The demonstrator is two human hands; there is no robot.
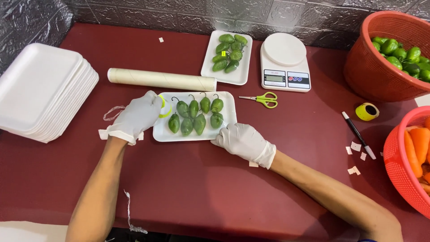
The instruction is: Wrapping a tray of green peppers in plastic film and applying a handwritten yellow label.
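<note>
Bare forearms come in from the near edge over a dark red table [201, 188], both hands in white gloves. Right hand [244, 141] lies curled over the near right corner of a white foam tray [228, 104], fingers gripping its rim. Left hand [136, 115] rests on the tray's left end, closed around a small yellow-green roll of tape [165, 107]. Tray sits directly between the two hands, long axis left to right, so each hand has one short end; neither is clearly nearer. On it, eight small green peppers [195, 117] in two rows, glossy, stems curling toward the far side. Just beyond the tray, a long pale cardboard tube [161, 79] lies parallel to it. Right of that, yellow-green scissors [264, 99]. Farther still, a second foam tray of peppers [227, 57] beside a white kitchen scale [285, 62]. Far left, a stack of bare foam trays [42, 89]. Far right, a red basket [376, 67] with more peppers; nearer on the right, another red basket with carrots [414, 150], a pen [357, 134] and a second tape roll [367, 111].
</note>
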